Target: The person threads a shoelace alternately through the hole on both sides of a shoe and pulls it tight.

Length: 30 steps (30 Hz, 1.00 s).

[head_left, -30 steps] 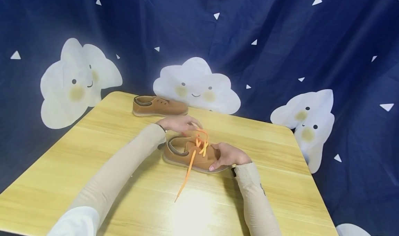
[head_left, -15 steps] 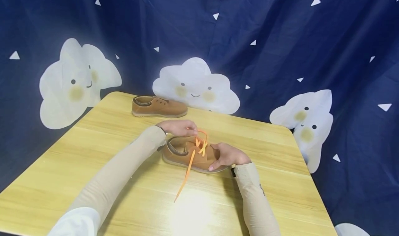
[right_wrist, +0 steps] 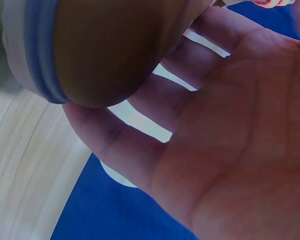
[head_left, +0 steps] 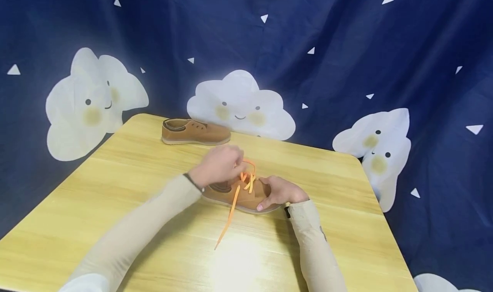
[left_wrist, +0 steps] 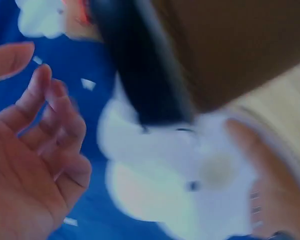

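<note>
A brown shoe [head_left: 250, 201] stands on the table with its toe to the right, and my right hand [head_left: 285, 190] grips it round the toe. In the right wrist view the fingers curl along the far side of the toe [right_wrist: 109, 50]. An orange lace [head_left: 231, 219] is threaded through the eyelets; one end trails toward me over the table, and a loop stands up at the far side. My left hand [head_left: 221, 165] hovers over the shoe opening beside that loop. Thumb and loosely bent fingers are apart in the left wrist view, with nothing between them.
A second brown shoe [head_left: 200, 133], its eyelets unlaced, stands near the back edge of the wooden table [head_left: 327, 240]. Behind the table hangs a dark blue curtain [head_left: 327, 18] printed with white clouds.
My left hand was at the lace on the shoe's far side; it has moved toward me and now covers part of the shoe opening. The right hand keeps its grip.
</note>
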Each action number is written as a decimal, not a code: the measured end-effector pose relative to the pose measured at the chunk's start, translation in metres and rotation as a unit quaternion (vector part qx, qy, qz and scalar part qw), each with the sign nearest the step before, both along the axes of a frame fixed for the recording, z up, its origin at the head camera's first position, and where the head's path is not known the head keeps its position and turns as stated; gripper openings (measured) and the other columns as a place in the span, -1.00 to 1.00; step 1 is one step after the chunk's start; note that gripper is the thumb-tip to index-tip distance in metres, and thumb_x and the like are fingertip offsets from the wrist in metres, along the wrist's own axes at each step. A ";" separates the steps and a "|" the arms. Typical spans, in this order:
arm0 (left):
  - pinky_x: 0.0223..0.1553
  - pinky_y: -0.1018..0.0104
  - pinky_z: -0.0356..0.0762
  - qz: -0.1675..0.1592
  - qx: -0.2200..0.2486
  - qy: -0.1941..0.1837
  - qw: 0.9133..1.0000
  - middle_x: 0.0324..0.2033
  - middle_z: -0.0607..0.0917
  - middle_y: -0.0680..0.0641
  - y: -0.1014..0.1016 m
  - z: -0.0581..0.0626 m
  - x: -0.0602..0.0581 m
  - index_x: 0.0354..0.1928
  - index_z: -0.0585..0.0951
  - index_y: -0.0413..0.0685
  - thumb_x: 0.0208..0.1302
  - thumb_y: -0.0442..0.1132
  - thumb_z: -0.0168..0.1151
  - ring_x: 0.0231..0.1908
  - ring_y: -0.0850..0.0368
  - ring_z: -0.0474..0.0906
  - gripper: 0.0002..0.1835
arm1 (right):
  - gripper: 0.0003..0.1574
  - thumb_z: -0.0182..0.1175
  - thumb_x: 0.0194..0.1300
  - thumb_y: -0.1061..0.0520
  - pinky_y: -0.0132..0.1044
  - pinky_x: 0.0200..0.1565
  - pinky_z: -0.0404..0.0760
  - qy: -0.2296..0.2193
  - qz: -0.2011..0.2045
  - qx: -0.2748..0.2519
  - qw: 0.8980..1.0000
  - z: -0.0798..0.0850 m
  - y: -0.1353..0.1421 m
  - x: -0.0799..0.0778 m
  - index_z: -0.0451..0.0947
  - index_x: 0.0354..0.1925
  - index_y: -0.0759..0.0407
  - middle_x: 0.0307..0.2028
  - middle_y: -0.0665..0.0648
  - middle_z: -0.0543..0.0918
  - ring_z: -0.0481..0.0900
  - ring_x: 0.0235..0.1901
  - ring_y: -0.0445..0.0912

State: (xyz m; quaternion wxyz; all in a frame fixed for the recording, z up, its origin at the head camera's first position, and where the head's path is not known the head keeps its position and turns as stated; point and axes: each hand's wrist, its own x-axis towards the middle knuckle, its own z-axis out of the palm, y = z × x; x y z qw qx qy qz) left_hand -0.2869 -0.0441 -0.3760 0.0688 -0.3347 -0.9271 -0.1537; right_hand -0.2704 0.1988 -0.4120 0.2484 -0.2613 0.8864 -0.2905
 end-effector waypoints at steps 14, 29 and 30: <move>-0.80 0.43 -0.08 0.011 -0.171 0.216 0.961 -0.81 0.03 0.19 0.005 -0.024 0.060 -0.75 0.16 0.17 0.15 -0.05 0.43 -0.75 0.31 -0.08 -0.40 | -0.10 0.65 0.01 0.08 -0.16 0.20 0.55 0.009 0.010 0.006 1.000 0.000 0.000 -0.001 0.53 0.29 0.25 -0.04 0.06 0.75 0.64 -0.08 -0.16; -0.47 0.31 0.44 0.041 0.101 -0.077 0.991 -0.35 0.63 0.07 -0.061 -0.024 0.028 -0.04 0.63 0.08 0.39 0.20 0.28 -0.50 0.22 0.46 -0.62 | 0.43 0.66 -0.03 -0.05 0.13 0.46 0.34 -0.006 -0.049 0.029 0.998 -0.003 0.024 0.007 0.08 0.57 0.37 0.44 0.34 0.40 0.38 0.43 0.21; -0.42 0.28 0.46 0.049 0.116 -0.094 0.988 -0.27 0.65 0.03 -0.071 -0.024 0.024 0.07 0.62 0.07 0.39 0.18 0.29 -0.45 0.19 0.48 -0.59 | 0.46 0.66 -0.02 -0.04 0.16 0.47 0.32 -0.001 -0.056 0.035 0.998 -0.002 0.028 0.008 0.04 0.58 0.39 0.46 0.38 0.37 0.34 0.46 0.24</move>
